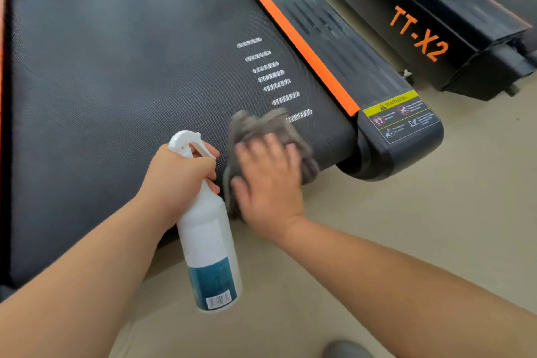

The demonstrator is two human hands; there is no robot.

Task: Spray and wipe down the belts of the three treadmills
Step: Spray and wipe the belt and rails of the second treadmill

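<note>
R hand (268, 183) presses cloth (261, 128); belt (116, 96)

Black belt (116, 81), white dashes (273, 75); orange stripe (290, 35); grey cloth (261, 125); white bottle (206, 229), teal label (212, 279).
</note>
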